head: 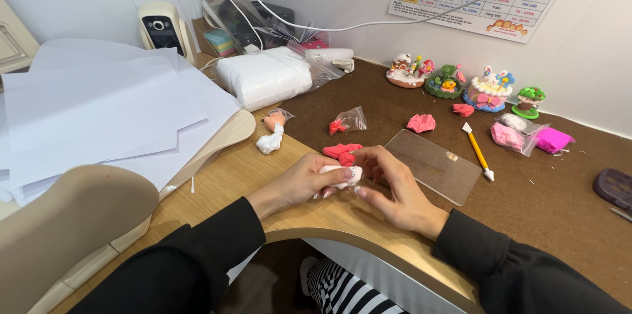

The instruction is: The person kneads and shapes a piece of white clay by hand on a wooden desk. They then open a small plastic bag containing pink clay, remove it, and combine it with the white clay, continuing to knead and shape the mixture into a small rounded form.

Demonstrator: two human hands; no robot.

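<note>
We held a small white clay piece [342, 176] between our left hand [309, 182] and right hand [395, 189], fingers closed narrowly around it. Red clay [342, 151] lay at twelve o'clock, a clear plate [432, 166] at two.

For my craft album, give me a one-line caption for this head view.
Left hand and right hand pinch a white clay lump beside red clay pieces.
</note>
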